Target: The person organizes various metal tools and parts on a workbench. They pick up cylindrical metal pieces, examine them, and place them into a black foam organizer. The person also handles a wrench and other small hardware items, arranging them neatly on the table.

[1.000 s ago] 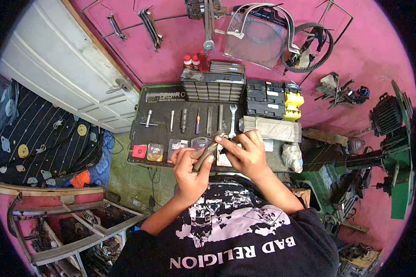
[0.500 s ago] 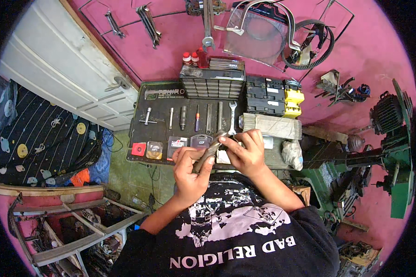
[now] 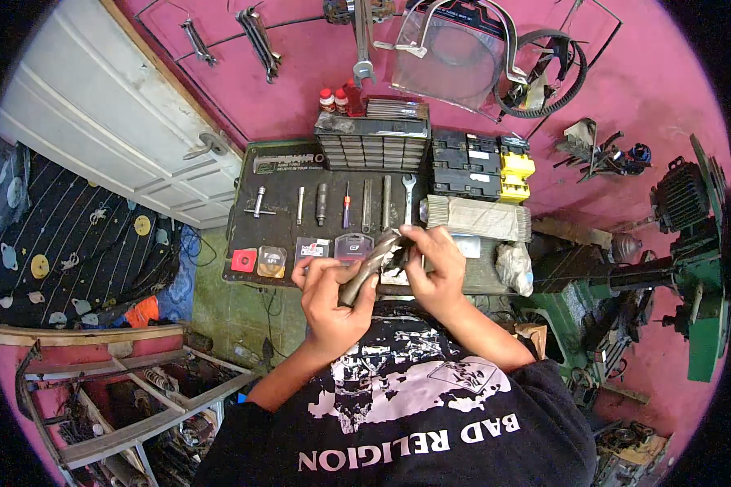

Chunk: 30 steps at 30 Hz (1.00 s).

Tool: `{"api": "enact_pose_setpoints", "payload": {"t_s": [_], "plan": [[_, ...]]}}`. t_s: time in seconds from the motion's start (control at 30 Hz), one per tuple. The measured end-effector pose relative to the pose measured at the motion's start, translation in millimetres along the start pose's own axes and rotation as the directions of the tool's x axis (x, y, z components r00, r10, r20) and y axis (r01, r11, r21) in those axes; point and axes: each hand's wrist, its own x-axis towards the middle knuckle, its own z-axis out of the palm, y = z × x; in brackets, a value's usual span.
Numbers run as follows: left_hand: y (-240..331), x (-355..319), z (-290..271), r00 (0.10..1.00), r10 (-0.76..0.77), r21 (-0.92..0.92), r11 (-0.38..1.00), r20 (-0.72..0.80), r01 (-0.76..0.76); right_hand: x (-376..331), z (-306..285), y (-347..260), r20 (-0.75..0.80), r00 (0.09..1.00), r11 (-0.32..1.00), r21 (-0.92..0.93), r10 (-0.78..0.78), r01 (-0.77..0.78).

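Observation:
A thick metal drill bit [image 3: 372, 264] with spiral flutes is held slantwise above the near edge of the bench. My left hand [image 3: 333, 300] grips its plain lower end between thumb and curled fingers. At the fluted upper end, my right hand [image 3: 435, 272] has its fingers bent, with a fingertip against the tip. Beyond my hands, on the dark bench mat [image 3: 280, 223], lie a T-handle wrench [image 3: 258, 203], a screwdriver [image 3: 347, 207] and an open-end wrench [image 3: 409, 199]. Small flat packs, one of them a red square [image 3: 244, 260], lie along the near side.
A drawer organizer [image 3: 372, 148] stands at the back, beside black boxes [image 3: 466, 166] and yellow ones [image 3: 515, 174]. A ribbed pale block [image 3: 477, 217] and a plastic-wrapped bundle [image 3: 514, 268] sit at right. Green machinery [image 3: 698, 284] stands further right; a white door [image 3: 105, 105] is at left.
My right thumb has come off the flutes, and that hand has shifted slightly right, to the bit's tip. More of the drill bit shows now. The left hand keeps its grip.

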Motion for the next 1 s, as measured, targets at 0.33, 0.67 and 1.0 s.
{"api": "enact_pose_setpoints", "payload": {"t_s": [0.33, 0.67, 1.0], "plan": [[-4.1, -13.7, -0.9, 0.891, -0.414, -0.391, 0.800, 0.188, 0.454, 12.9, -14.2, 4.9, 0.461, 0.813, 0.786, 0.323, 0.356, -0.527], [4.8, -9.2, -11.1, 0.906, -0.394, -0.336, 0.841, 0.155, 0.424, 15.1, -17.7, -8.0, 0.454, 0.831, 0.836, 0.276, 0.321, -0.474], [6.0, -4.8, -12.8, 0.933, -0.329, -0.262, 0.897, 0.146, 0.357, 8.2, -12.2, -13.6, 0.502, 0.673, 0.679, 0.209, 0.543, -0.704]]}}
